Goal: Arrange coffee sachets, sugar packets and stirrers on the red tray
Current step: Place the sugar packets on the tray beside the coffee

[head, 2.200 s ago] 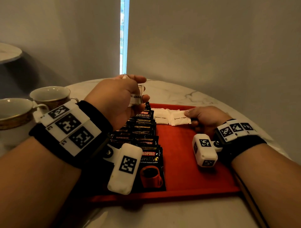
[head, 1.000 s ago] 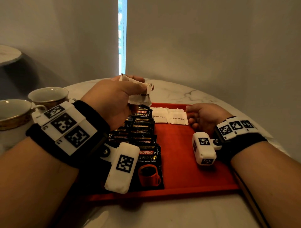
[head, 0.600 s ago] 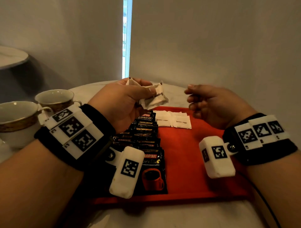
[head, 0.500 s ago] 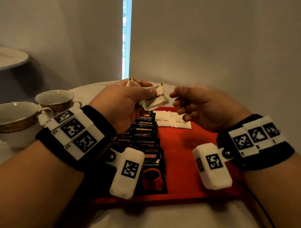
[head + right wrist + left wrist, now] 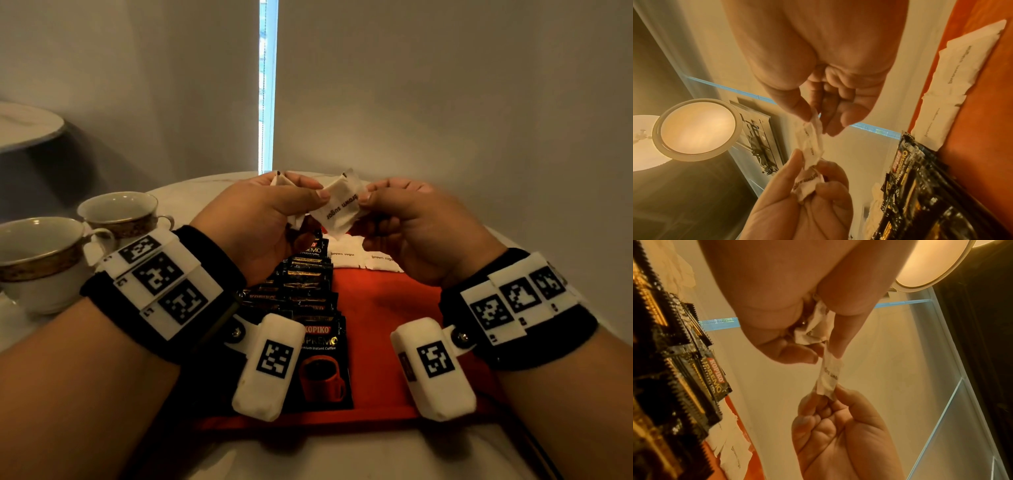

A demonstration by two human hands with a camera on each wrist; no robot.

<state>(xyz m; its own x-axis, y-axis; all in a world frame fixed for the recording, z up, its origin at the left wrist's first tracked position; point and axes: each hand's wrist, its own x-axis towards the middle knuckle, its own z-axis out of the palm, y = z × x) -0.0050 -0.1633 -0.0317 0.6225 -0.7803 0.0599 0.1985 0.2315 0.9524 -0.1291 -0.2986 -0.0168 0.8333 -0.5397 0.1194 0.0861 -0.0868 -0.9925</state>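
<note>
Sugar packet between both hands, above tray

Both hands pinch one sugar packet above the red tray.

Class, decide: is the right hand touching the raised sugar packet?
Touching. The left wrist view shows the right hand pinching the sugar packet's lower edge.

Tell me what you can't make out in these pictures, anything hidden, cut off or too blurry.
- Head view: how many sugar packets the left hand holds; its fingers cover the bunch behind the sugar packet that the right hand pinches.
- Head view: the count of coffee sachets; the left wrist covers part of the row.
- Left wrist view: packets on the red tray are blurred.
- Stirrers: none visible in any view.
</note>
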